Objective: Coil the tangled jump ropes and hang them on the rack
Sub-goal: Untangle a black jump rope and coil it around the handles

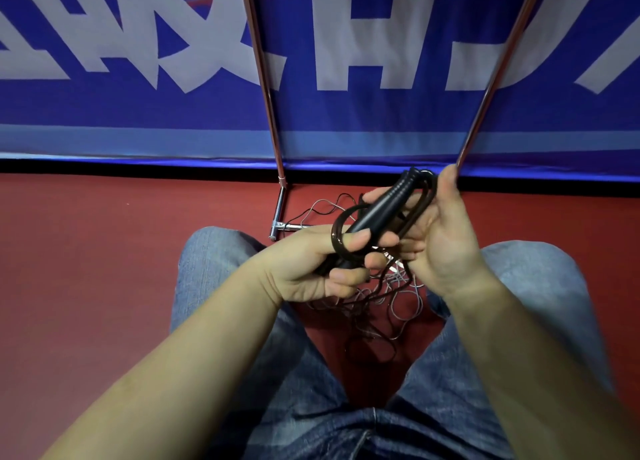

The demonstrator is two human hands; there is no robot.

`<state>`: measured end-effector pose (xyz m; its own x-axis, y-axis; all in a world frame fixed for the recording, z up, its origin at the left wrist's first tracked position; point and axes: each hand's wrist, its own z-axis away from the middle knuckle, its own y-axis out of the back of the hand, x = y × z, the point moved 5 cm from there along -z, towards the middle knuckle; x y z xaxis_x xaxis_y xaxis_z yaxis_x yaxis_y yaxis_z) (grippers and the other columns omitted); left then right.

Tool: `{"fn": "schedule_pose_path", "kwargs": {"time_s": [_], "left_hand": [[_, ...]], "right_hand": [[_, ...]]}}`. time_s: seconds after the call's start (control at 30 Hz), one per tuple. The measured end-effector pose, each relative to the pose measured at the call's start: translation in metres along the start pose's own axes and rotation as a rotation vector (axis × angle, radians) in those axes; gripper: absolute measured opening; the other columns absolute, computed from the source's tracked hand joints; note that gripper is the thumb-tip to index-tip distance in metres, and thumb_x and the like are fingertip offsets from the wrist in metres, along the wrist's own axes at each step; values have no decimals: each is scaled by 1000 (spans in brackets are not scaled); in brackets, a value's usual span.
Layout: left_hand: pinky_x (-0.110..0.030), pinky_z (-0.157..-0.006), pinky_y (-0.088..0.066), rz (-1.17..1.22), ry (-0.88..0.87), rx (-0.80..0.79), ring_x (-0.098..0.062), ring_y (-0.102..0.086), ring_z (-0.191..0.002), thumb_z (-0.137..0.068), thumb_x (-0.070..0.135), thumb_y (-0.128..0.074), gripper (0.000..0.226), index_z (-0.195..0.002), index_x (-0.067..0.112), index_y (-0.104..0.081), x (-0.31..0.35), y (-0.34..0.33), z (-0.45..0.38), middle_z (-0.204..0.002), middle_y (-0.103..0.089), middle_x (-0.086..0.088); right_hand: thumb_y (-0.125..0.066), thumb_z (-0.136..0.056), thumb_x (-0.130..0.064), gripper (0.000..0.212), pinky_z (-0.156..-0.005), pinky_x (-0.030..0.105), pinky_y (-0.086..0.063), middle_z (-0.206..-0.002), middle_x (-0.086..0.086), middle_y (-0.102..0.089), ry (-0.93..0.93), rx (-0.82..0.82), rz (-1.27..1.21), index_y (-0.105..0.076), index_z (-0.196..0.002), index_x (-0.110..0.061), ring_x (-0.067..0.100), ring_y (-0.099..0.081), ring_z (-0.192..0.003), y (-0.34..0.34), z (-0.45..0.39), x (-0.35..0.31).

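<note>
A dark jump rope with black handles [381, 206] is bunched between both hands above my lap. My left hand [318, 265] grips the lower end of the handles, and a coil of dark cord [337, 231] loops over its index finger. My right hand [440, 238] holds the upper part of the bundle, thumb up beside the cords. Below the hands, a tangle of thin dark and white ropes [384, 307] lies on the red floor between my knees. The metal rack's two poles [266, 89] rise behind, with its foot [280, 213] on the floor.
A blue banner with large white letters [173, 44] stands along the back edge of the red floor [86, 251]. My knees in blue jeans [540, 286] flank the rope pile. The rack's right pole [498, 68] slants up just behind my right hand.
</note>
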<state>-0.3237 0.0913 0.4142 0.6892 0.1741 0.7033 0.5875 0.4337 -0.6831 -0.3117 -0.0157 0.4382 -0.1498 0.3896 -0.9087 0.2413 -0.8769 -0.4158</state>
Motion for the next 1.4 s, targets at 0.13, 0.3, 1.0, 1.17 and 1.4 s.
{"fn": "schedule_pose_path", "kwargs": {"time_s": [0.13,0.3,1.0,1.17,1.4], "left_hand": [[-13,-40,-35,-38,40,23,0,-42,-44,-71,37,-77,33,-96,17,-73,-3,-1,-1,-73,-59,3],[-16,-39,-38,153,109,24,-6,-44,-42,-68,44,-69,53,-104,5,-70,-9,0,-1,-78,-60,-5],[-25,-40,-29,-548,-637,983,-17,-37,-39,-87,29,-62,19,-83,39,-47,8,-8,15,-52,-45,-2],[-20,-46,-33,-567,-648,1007,-8,-38,-45,-87,30,-55,5,-88,34,-53,11,-7,13,-58,-50,11],[-14,-35,-25,-370,-640,986,-1,-30,-32,-99,9,-38,18,-100,16,-54,26,-8,15,-45,-45,11]], "right_hand": [[-65,-58,-75,53,-47,16,-42,-58,-3,-61,121,160,226,-70,-68,-23,8,-55,-51,0,5,-10],[-56,-78,-29,25,-45,23,-40,-56,2,-51,61,361,270,-66,-56,-21,10,-45,-43,1,6,-8],[-49,-93,-32,47,-36,17,-27,-59,0,-55,67,708,55,-66,-50,-22,13,-42,-51,9,15,-13],[-43,-95,-39,43,-33,16,-20,-54,-2,-56,-31,626,-82,-63,-66,-15,6,-37,-38,6,14,-3],[-39,-74,-72,59,-40,19,-16,-51,-6,-26,-101,277,177,-49,-70,-14,5,-20,-40,-14,10,26]]}}
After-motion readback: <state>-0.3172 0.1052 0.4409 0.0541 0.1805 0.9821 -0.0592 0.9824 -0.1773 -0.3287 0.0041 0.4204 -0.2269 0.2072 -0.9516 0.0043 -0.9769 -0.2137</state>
